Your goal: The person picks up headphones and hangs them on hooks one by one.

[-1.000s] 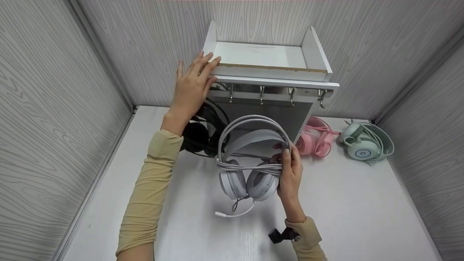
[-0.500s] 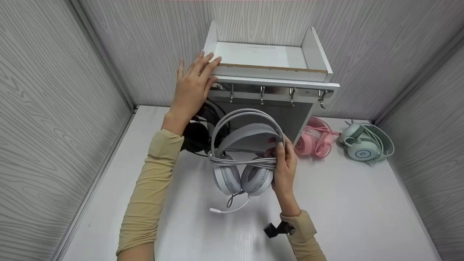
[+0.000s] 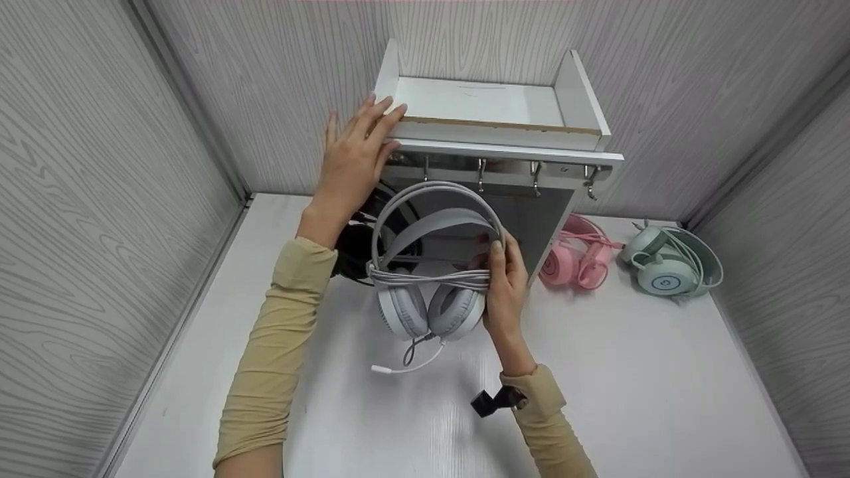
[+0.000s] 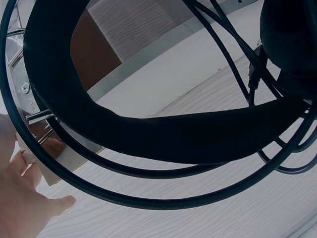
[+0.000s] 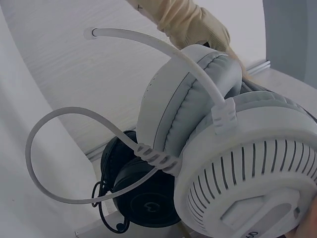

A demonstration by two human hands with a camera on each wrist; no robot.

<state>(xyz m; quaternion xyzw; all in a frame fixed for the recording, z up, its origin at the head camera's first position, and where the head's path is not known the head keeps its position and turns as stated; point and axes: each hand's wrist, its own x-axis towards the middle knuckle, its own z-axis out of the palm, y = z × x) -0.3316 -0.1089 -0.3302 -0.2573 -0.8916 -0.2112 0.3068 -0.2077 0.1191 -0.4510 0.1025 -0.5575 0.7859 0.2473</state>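
My left hand point(image 3: 353, 156) lies with extended fingers on the left front corner of a white rack point(image 3: 498, 137). Below it, partly behind the left forearm, hangs a black headset point(image 3: 358, 249); in the left wrist view its band point(image 4: 158, 136) meets a metal hook point(image 4: 39, 117). My right hand point(image 3: 506, 285) grips a white-and-grey headset point(image 3: 397, 312) by its right side, thumb in front, other fingers behind the band. This headset is upright before the rack, band top overlapping the leftmost visible hook. Its cable is wrapped across above the earcups, and its microphone boom point(image 5: 163, 47) sticks out below.
Several metal hooks point(image 3: 535, 178) line the rack's front edge under the top tray. Right of the rack, a pink headset point(image 3: 561, 265) and a mint green headset point(image 3: 666, 273) lie on the white table point(image 3: 637, 385). Wood-grain panels point(image 3: 126, 199) close in the sides and back.
My right hand has carried the white-and-grey headset up and to the left, towards the left end of the hook row. The left hand has stayed on the rack's corner.
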